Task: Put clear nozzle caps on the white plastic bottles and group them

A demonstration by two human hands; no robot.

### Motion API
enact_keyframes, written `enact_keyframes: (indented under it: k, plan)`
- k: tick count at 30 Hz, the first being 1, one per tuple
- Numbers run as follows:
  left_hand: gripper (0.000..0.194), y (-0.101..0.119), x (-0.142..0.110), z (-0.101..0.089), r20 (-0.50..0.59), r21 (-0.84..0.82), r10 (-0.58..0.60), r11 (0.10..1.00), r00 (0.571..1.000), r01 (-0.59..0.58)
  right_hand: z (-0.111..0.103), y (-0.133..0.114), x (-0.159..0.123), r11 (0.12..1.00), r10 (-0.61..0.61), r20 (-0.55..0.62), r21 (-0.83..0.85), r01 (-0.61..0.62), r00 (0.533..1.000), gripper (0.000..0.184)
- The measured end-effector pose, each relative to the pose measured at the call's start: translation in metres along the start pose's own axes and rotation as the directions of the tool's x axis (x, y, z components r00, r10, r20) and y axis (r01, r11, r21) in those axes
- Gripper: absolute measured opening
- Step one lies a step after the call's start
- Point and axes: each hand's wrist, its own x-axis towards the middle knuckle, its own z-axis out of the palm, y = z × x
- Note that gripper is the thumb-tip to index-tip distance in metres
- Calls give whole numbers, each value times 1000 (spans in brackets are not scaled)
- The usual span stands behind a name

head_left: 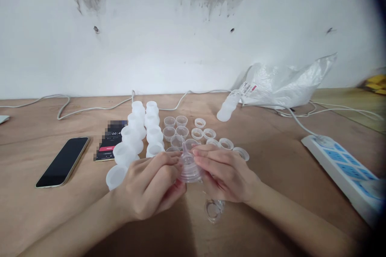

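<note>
Between my two hands is a stack of clear plastic funnel-shaped pieces [190, 172], ribbed at the base, with a thin spout pointing up. My left hand [152, 186] has its fingers closed on the stack's left side. From the right, my right hand [227, 172] grips it with the fingertips near the spout. Just beyond the hands stand several small clear cups [169, 133], the nearest partly hidden. Several white rings [209, 133] lie to their right. On the table below my right hand is a clear round piece [213, 211].
Two columns of frosted white cups [129, 149] stand left of the clear cups. Two phones [63, 162] lie farther left. A power strip [346, 168] sits at right. At the back are a plastic bag [280, 84], overlapping frosted discs [227, 107] and a white cable [99, 109].
</note>
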Motion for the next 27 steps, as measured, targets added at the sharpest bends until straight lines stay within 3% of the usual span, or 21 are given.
enact_keyframes:
  k: [9,11,13,14,16,18,19,21,23,25,27]
  plan:
    - [20,9,2,-2,79,9,-127,992,989,126,6,-10,-4,988,117,32,95,-119,993,27]
    - [21,11,3,-2,99,-1,-219,975,971,220,7,-12,-5,974,184,57,123,-190,981,28]
    - [18,11,6,-2,147,-55,-395,912,907,406,8,-13,-3,940,298,108,139,-311,949,23]
    - [16,10,8,-2,189,-100,-504,844,843,527,8,-13,-1,907,371,152,151,-392,916,20]
    - [13,7,13,-2,304,-189,-680,643,667,742,7,-13,4,801,513,282,182,-570,811,14]
    - [12,3,16,-2,407,-259,-754,446,516,857,7,-12,10,664,591,444,207,-718,674,13]
    - [11,2,17,-1,453,-288,-759,373,469,882,7,-12,11,594,603,518,217,-775,607,14]
    - [8,2,18,-1,529,-340,-735,274,424,900,7,-11,13,473,603,615,237,-849,508,13]
    - [7,3,17,0,565,-358,-714,238,413,903,8,-11,12,394,605,659,239,-888,446,9]
    - [6,5,17,0,564,-346,-712,257,419,902,8,-11,11,376,631,651,219,-900,422,7]
    - [6,7,17,0,549,-324,-718,291,429,900,8,-10,10,405,654,625,187,-895,426,7]
